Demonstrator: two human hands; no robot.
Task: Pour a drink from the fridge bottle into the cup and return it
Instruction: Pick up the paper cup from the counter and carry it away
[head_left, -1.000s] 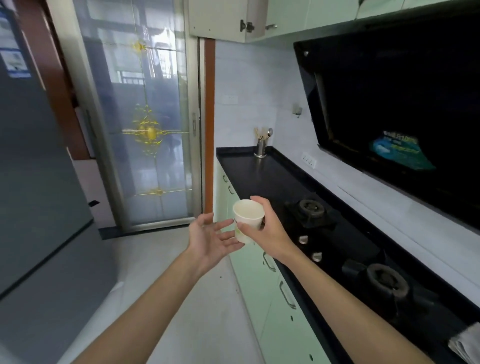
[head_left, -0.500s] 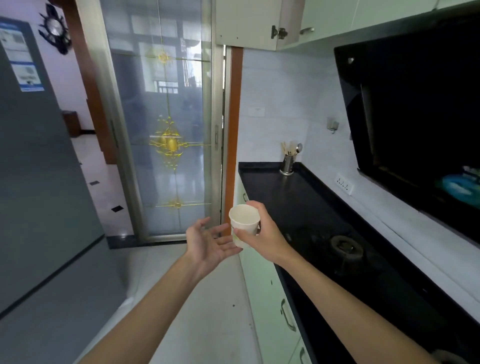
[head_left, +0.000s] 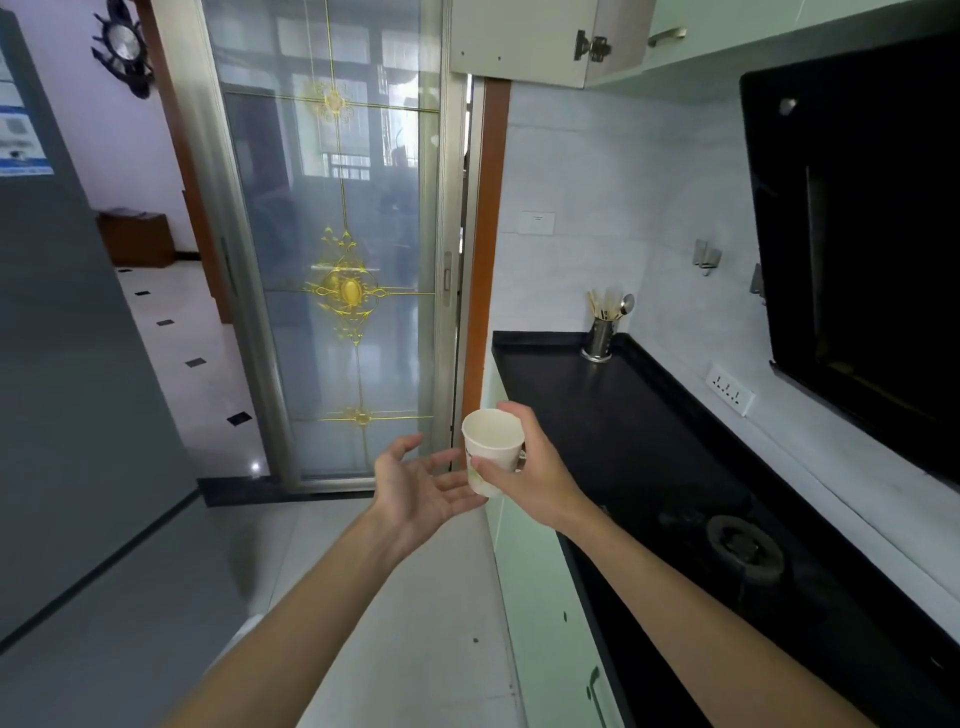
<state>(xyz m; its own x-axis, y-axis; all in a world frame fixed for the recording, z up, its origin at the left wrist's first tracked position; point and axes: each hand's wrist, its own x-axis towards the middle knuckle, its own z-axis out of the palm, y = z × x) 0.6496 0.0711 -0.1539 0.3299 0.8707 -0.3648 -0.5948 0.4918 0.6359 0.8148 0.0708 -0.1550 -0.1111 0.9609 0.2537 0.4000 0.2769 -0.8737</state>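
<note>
You stand in a narrow kitchen facing a sliding glass door.

The glass door (head_left: 343, 270) fills the frame's centre, frosted, with gold ornament and a metal frame; daylight comes through it. At left you see a grey fridge (head_left: 67, 364), a pale tiled floor (head_left: 395, 613) with small dark insets, and a wall clock (head_left: 122, 44) at upper left. At right, a black countertop (head_left: 623, 431) runs along white wall tiles (head_left: 571, 171), carrying a metal utensil holder (head_left: 600, 338) and a gas burner (head_left: 743, 545), with pale green cabinets (head_left: 540, 597) below.
</note>
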